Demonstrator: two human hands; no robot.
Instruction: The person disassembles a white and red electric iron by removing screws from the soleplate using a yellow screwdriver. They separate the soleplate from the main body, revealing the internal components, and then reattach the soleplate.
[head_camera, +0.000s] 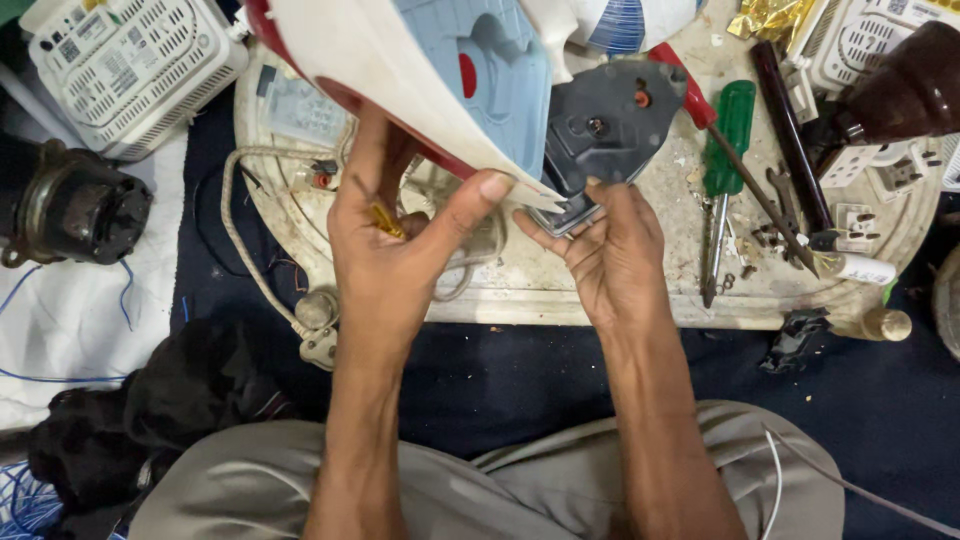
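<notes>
My left hand (395, 225) grips the pointed edge of a clothes iron body (420, 70), cream and blue with a red rim, held tilted above the board. A small yellow piece (388, 220) rests in that palm. My right hand (610, 250) holds the lower edge of a dark grey triangular plate (605, 125) with screw holes, right beside the iron body. Both sit over a worn round white board (600, 290).
A green-handled screwdriver (728, 140), a red-handled one (700, 100), a spanner and plugs lie on the board's right. A braided cord (245, 250) with a plug trails left. White vented boxes (130, 65), a dark motor (70, 205) and a brown bottle (905, 90) surround.
</notes>
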